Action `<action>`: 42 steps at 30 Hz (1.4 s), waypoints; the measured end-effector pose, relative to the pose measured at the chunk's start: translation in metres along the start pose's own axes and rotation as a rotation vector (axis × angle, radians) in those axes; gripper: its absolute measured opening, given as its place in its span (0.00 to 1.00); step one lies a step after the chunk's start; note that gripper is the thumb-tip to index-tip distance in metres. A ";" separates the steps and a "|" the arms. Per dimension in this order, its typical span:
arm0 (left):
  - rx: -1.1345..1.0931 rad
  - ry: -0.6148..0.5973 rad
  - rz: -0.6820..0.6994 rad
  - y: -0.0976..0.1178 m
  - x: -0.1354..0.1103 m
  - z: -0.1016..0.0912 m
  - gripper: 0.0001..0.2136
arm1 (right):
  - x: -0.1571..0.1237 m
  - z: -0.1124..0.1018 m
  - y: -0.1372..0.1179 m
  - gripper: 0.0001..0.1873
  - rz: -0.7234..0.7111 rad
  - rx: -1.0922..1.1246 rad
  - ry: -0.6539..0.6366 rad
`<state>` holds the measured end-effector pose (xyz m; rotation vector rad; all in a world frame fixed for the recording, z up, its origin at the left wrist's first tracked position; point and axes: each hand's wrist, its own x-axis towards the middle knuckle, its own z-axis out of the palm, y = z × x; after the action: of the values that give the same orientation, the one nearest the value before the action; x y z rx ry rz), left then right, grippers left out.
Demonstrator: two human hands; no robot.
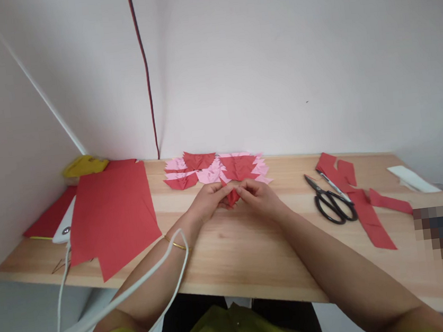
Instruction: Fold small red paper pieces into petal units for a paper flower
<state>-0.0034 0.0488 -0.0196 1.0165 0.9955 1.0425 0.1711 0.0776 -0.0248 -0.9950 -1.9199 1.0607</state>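
My left hand (209,199) and my right hand (257,196) meet over the middle of the wooden table (232,260). Between their pinched fingertips is a small folded piece of red paper (232,195), held by both hands just above the tabletop. Right behind the hands, against the wall, lies a spread of several folded red and pink paper pieces (217,169). A thin bangle sits on my left wrist.
A large red paper sheet (111,216) lies at the left, over a white object and more red sheets, with a yellow thing (84,165) behind. Black scissors (331,201) and red paper strips (364,208) lie at the right. White cables (113,306) hang across my left arm.
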 end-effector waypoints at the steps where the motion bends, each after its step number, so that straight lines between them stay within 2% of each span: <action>1: -0.020 0.001 -0.021 0.000 0.000 0.000 0.16 | 0.000 0.000 0.001 0.16 -0.004 -0.012 0.032; 8: -0.005 0.002 -0.075 0.002 0.000 0.000 0.13 | 0.000 0.003 0.001 0.13 -0.042 -0.144 0.166; 18: 0.007 0.001 -0.081 0.002 -0.001 0.005 0.14 | -0.003 0.009 0.001 0.13 -0.076 -0.228 0.195; 23: 0.025 0.026 -0.086 0.000 0.000 0.005 0.12 | -0.001 0.003 -0.001 0.14 -0.027 -0.042 0.138; 28: 0.062 -0.026 -0.077 -0.001 0.000 0.002 0.11 | 0.002 -0.003 0.000 0.17 -0.009 0.110 0.022; 33: 0.084 -0.056 -0.056 -0.005 0.001 -0.001 0.11 | 0.000 0.000 -0.001 0.16 -0.044 0.077 -0.067; 38: 0.106 -0.090 -0.044 -0.006 0.002 -0.002 0.10 | 0.001 0.002 -0.003 0.13 -0.124 -0.063 -0.068; 42: 0.070 -0.093 -0.044 -0.004 0.000 0.001 0.11 | 0.002 0.002 -0.002 0.16 -0.149 -0.087 -0.054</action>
<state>-0.0021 0.0482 -0.0232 1.0863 0.9798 0.9216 0.1680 0.0782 -0.0233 -0.8629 -2.0649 0.9348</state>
